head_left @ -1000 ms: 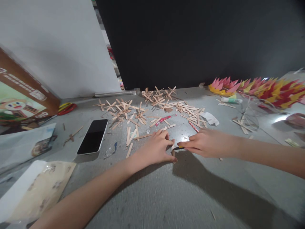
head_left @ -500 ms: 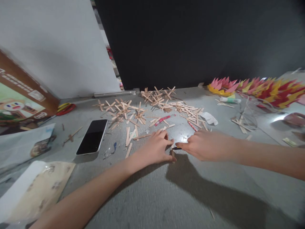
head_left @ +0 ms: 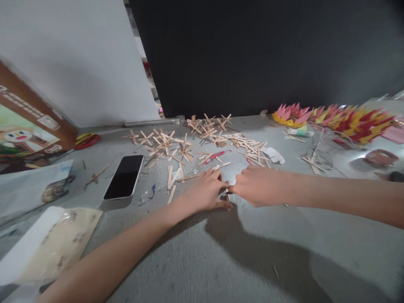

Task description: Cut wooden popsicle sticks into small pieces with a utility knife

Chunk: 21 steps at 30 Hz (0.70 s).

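Observation:
My left hand (head_left: 210,191) presses a wooden craft stick (head_left: 227,198) to the grey tabletop, fingertips at its far end and thumb at its near end. Closed around a slim dark-tipped tool (head_left: 229,192), my right hand (head_left: 255,185) meets the stick from the right. Most of that tool is hidden in the fist, so its kind cannot be made out. Just beyond the hands lie loose craft sticks (head_left: 251,145) and a red patterned slim item (head_left: 215,157). Star-shaped bundles of crossed sticks (head_left: 164,143) are heaped farther back.
A phone (head_left: 124,176) lies left of my hands, near plastic packets (head_left: 59,244) and a printed carton (head_left: 28,122). Pink, red and yellow folded-paper pieces (head_left: 347,122) sit at the back right, with a glue stick (head_left: 300,132) and crumpled white paper (head_left: 273,155). A black panel (head_left: 268,54) stands behind.
My right hand has moved left, closer to the left fingertips, and less of the dark tool shows. My left hand stays on the stick. The view has shifted slightly.

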Each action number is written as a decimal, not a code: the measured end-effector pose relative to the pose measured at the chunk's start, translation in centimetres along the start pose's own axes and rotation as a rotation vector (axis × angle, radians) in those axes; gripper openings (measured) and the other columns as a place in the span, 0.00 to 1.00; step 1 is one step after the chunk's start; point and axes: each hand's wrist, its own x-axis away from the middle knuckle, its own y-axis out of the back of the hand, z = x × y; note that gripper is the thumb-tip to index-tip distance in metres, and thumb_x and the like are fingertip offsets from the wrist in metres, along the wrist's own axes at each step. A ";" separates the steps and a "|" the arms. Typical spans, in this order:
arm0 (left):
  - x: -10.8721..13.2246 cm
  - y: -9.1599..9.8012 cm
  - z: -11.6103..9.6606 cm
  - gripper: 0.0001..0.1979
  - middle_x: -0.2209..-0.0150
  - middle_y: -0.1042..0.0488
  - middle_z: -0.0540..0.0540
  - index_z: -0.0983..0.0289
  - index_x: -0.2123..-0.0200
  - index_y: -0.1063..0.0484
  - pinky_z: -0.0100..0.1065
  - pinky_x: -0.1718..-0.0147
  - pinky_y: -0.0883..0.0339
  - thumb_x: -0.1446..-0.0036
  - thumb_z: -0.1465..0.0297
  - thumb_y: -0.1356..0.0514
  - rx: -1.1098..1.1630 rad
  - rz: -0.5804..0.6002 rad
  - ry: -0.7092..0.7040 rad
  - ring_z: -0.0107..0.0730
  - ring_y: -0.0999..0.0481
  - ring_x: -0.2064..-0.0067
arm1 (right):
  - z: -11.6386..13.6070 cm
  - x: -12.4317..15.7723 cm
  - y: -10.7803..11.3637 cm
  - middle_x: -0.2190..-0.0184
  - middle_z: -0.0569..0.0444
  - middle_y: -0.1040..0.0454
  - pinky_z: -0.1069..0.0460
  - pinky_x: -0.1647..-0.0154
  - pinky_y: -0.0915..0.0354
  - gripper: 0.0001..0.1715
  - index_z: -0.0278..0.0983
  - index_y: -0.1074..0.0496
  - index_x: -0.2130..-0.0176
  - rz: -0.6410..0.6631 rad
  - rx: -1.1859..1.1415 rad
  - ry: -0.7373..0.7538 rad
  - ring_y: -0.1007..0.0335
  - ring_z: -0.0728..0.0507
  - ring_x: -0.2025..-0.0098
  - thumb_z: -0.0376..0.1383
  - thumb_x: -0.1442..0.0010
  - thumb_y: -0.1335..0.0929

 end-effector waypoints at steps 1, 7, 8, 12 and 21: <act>0.0 -0.1 0.0 0.26 0.52 0.29 0.60 0.58 0.54 0.16 0.44 0.49 0.36 0.49 0.47 0.26 0.001 0.003 0.005 0.53 0.30 0.46 | 0.2 0.0 0.1 0.72 0.47 0.20 0.49 0.70 0.42 0.08 0.33 0.18 0.62 0.013 0.017 -0.001 0.25 0.42 0.72 0.26 0.44 0.26; -0.2 -0.4 0.2 0.24 0.52 0.29 0.59 0.57 0.56 0.16 0.45 0.48 0.36 0.49 0.48 0.26 -0.005 -0.005 0.014 0.52 0.29 0.47 | 1.1 -0.4 1.0 0.75 0.47 0.22 0.50 0.71 0.44 0.02 0.32 0.19 0.66 0.071 0.040 -0.023 0.26 0.42 0.73 0.27 0.44 0.26; -0.2 -0.3 0.2 0.24 0.52 0.29 0.59 0.57 0.57 0.16 0.45 0.48 0.36 0.49 0.47 0.26 -0.011 -0.001 0.016 0.52 0.29 0.47 | 1.2 -0.6 1.3 0.75 0.48 0.22 0.50 0.71 0.44 0.03 0.31 0.19 0.66 0.075 0.034 -0.028 0.26 0.43 0.73 0.27 0.44 0.25; -0.3 -0.1 0.2 0.26 0.51 0.29 0.59 0.57 0.53 0.17 0.44 0.48 0.36 0.46 0.46 0.29 -0.014 0.014 -0.005 0.51 0.29 0.47 | 1.5 -1.0 2.1 0.73 0.47 0.21 0.51 0.70 0.44 0.08 0.30 0.18 0.61 0.100 0.025 -0.056 0.28 0.44 0.72 0.26 0.44 0.26; -0.3 -0.2 0.4 0.25 0.50 0.27 0.59 0.58 0.51 0.19 0.45 0.47 0.35 0.46 0.48 0.28 0.015 -0.006 -0.044 0.50 0.28 0.47 | 1.1 -1.2 3.0 0.71 0.47 0.21 0.51 0.72 0.48 0.12 0.33 0.17 0.63 0.120 -0.164 -0.146 0.32 0.45 0.74 0.26 0.41 0.32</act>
